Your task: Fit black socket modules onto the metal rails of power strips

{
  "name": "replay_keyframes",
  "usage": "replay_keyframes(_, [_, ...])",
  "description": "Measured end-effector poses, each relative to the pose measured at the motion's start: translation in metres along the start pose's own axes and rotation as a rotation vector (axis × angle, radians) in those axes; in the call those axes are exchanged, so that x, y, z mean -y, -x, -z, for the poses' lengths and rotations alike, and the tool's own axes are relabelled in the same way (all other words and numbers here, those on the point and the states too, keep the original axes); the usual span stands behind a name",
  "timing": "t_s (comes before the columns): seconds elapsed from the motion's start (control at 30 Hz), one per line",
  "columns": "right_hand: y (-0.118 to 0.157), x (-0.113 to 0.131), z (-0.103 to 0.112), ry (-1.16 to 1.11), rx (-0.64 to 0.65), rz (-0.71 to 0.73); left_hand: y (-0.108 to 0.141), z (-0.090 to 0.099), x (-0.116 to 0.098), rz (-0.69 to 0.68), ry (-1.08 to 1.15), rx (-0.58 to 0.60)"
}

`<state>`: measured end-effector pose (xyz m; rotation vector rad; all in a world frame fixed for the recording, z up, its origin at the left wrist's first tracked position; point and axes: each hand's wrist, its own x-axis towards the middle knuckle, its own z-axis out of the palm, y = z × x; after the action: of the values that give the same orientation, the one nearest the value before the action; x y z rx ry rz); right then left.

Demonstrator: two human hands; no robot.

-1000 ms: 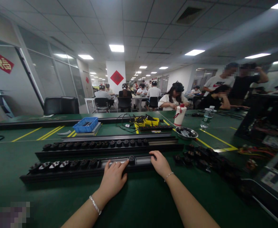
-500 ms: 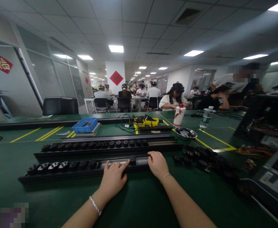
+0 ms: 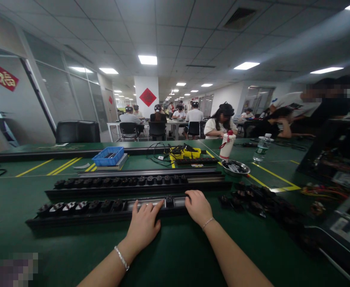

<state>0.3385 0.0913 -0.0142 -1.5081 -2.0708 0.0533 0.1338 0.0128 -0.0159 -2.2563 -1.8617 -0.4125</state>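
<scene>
A long black power-strip rail [image 3: 73, 218] lies across the green table in front of me. Several dark socket modules [image 3: 94, 206] fill its left part, some with white tops. One lone black socket module [image 3: 169, 201] sits further right in the channel. My left hand [image 3: 145, 223] rests over the rail, fingers spread, its index fingertip at or very near that module's left side. On the module's other side, my right hand [image 3: 198, 208] bends over the rail with its fingers together and curled at the far edge. Its fingertips are partly hidden.
Behind lies a second rail [image 3: 133, 190] with a row of modules. A pile of black parts [image 3: 258, 201] is at right, near a metal bowl [image 3: 236, 169], a water bottle [image 3: 262, 148] and a white cup [image 3: 227, 146]. A blue bin [image 3: 108, 156] stands farther back.
The view has shifted slightly. Both hands keep nearly the same places on the rail, and the lone module stays between them.
</scene>
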Motion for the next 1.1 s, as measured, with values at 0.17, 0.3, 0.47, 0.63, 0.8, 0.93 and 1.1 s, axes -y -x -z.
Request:
replay_keyframes(0.17, [0.002, 0.004, 0.002, 0.039, 0.010, -0.014, 0.000, 0.000, -0.004, 0.002, -0.019, -0.033])
replay_keyframes(0.3, [0.004, 0.015, 0.005, 0.028, -0.044, 0.013, -0.002, -0.002, -0.008, -0.041, 0.002, -0.082])
replay_keyframes(0.47, [0.010, 0.038, 0.000, -0.047, 0.051, 0.244, -0.002, -0.004, -0.007, -0.065, 0.011, -0.097])
replay_keyframes(0.63, [0.014, 0.047, -0.005, 0.008, 0.081, 0.243, -0.001, -0.006, -0.005, -0.077, 0.029, -0.108])
replay_keyframes(0.8, [0.013, 0.045, -0.006, -0.023, 0.047, 0.239, -0.002, -0.008, -0.004, -0.066, 0.057, -0.118])
replay_keyframes(0.93, [0.011, 0.044, -0.009, -0.034, 0.025, 0.223, -0.003, -0.008, -0.003, -0.058, 0.066, -0.105])
replay_keyframes(1.1, [0.010, 0.043, -0.010, -0.025, 0.011, 0.200, -0.003, -0.011, -0.001, -0.032, 0.084, -0.077])
